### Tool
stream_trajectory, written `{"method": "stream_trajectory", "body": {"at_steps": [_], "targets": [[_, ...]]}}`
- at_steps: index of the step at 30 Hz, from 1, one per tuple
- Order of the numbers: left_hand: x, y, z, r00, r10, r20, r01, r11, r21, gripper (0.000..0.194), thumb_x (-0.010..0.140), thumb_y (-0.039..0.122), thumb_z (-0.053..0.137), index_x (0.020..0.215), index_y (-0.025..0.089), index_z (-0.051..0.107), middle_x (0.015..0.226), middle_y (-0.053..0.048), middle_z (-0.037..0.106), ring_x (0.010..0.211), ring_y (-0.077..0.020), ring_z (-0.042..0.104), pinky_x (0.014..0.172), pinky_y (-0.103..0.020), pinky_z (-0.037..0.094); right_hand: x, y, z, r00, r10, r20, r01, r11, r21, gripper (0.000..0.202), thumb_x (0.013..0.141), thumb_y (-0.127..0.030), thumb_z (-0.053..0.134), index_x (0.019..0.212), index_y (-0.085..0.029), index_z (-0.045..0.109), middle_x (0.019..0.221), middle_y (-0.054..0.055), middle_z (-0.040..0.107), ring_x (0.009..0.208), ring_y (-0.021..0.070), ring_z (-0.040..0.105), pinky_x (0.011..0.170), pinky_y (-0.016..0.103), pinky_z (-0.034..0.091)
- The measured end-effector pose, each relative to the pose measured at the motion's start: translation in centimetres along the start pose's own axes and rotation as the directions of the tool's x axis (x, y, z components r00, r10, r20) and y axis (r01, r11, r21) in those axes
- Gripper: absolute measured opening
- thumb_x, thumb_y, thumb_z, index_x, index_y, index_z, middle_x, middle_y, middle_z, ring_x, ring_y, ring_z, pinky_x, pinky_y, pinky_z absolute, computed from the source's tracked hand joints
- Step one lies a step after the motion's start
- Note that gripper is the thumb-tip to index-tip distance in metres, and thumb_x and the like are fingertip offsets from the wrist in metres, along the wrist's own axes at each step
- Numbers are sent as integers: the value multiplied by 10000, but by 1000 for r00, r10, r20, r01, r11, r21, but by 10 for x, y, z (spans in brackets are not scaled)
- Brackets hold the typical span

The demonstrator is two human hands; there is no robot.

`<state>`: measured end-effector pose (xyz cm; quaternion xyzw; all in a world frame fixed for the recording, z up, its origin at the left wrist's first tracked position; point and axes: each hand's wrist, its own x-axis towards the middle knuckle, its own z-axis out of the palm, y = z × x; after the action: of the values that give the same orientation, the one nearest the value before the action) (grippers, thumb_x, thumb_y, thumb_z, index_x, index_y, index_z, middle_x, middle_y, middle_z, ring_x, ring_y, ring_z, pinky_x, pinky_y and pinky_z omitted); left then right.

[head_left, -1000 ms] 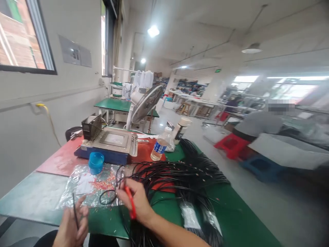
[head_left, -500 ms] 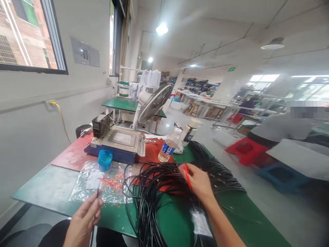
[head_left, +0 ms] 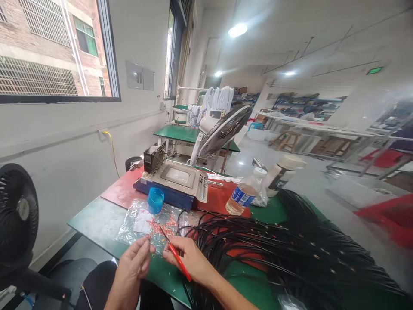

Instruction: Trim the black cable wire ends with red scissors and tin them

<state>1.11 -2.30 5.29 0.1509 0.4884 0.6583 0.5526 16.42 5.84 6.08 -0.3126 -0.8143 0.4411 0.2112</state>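
My left hand (head_left: 134, 262) is closed in a pinch at the near table edge, on what looks like the thin end of a cable, mostly hidden by the fingers. Just right of it, my right hand (head_left: 185, 258) grips a red-handled tool (head_left: 178, 261) with a slender dark tip that points up and left. Beyond both hands, red and pale scraps (head_left: 166, 226) are strewn over a clear plastic bag (head_left: 127, 226). A large bundle of black cables (head_left: 258, 241) spreads across the table to the right of my right hand.
A blue cup (head_left: 155, 201) stands before a blue-based machine (head_left: 180, 177) with a small fan. To the right are a plastic bottle (head_left: 241, 196) and a white canister (head_left: 280, 174). A black fan (head_left: 21, 211) stands at left, and a white pedestal fan (head_left: 222, 131) rises behind the table.
My right hand has moved left from over the black cables to beside my left hand, bringing the red-handled tool. The view has turned right, and the black fan has come into sight.
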Motion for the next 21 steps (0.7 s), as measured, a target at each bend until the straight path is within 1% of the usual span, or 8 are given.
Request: {"method": "stream_trajectory", "body": {"at_steps": [2, 4, 10, 14, 17, 19, 21], "targets": [[1, -1, 2, 999, 25, -23, -25, 1000, 7, 388, 619, 381, 776, 872, 113, 654, 625, 9, 597, 384, 14, 264, 375, -154, 151, -2, 3, 1, 1000, -6, 1, 6, 994, -105, 333, 795, -377, 560, 578, -166, 422, 608, -37, 409, 596, 96, 363, 552, 220, 237], [2, -2, 5, 997, 58, -52, -56, 998, 36, 378, 629, 391, 765, 862, 117, 651, 590, 20, 581, 380, 13, 258, 376, -154, 148, -3, 5, 3, 1000, -14, 1, 14, 985, -171, 364, 793, -384, 566, 572, -172, 370, 599, -42, 393, 586, 93, 347, 548, 225, 217], [3, -3, 10, 985, 120, -120, -103, 985, 142, 396, 611, 446, 750, 823, 127, 652, 501, 43, 543, 368, 2, 271, 380, -155, 172, -3, 6, 8, 999, 0, 48, 10, 977, -213, 399, 797, -418, 562, 568, -176, 344, 586, -44, 384, 561, 89, 328, 537, 231, 193], [6, -6, 8, 986, 129, -106, -104, 972, 209, 416, 614, 457, 742, 847, 127, 645, 487, 40, 543, 363, -6, 277, 390, -168, 156, -3, 8, 9, 998, -4, 63, 16, 980, -200, 410, 803, -428, 553, 562, -176, 338, 579, -48, 367, 551, 85, 321, 531, 231, 191], [8, -7, 8, 988, 130, -82, -104, 958, 266, 432, 599, 482, 740, 813, 120, 642, 467, 47, 526, 364, -15, 265, 398, -181, 142, -3, 8, 9, 998, 12, 62, 0, 982, -187, 425, 806, -437, 547, 551, -176, 330, 570, -48, 360, 543, 83, 318, 527, 231, 191], [9, -8, 7, 989, 133, -64, -108, 947, 302, 429, 595, 493, 738, 782, 118, 646, 470, 48, 520, 377, -27, 281, 405, -188, 161, -4, 8, 8, 998, 27, 56, -17, 985, -174, 430, 803, -431, 549, 541, -175, 322, 561, -49, 359, 535, 80, 319, 525, 231, 194], [11, -8, 6, 986, 159, -47, -133, 928, 347, 392, 616, 482, 729, 760, 125, 655, 480, 42, 521, 411, -54, 341, 424, -200, 215, -4, 8, 8, 998, 47, 49, -38, 985, -167, 410, 794, -394, 555, 536, -176, 322, 552, -50, 360, 527, 79, 320, 523, 231, 198]]}}
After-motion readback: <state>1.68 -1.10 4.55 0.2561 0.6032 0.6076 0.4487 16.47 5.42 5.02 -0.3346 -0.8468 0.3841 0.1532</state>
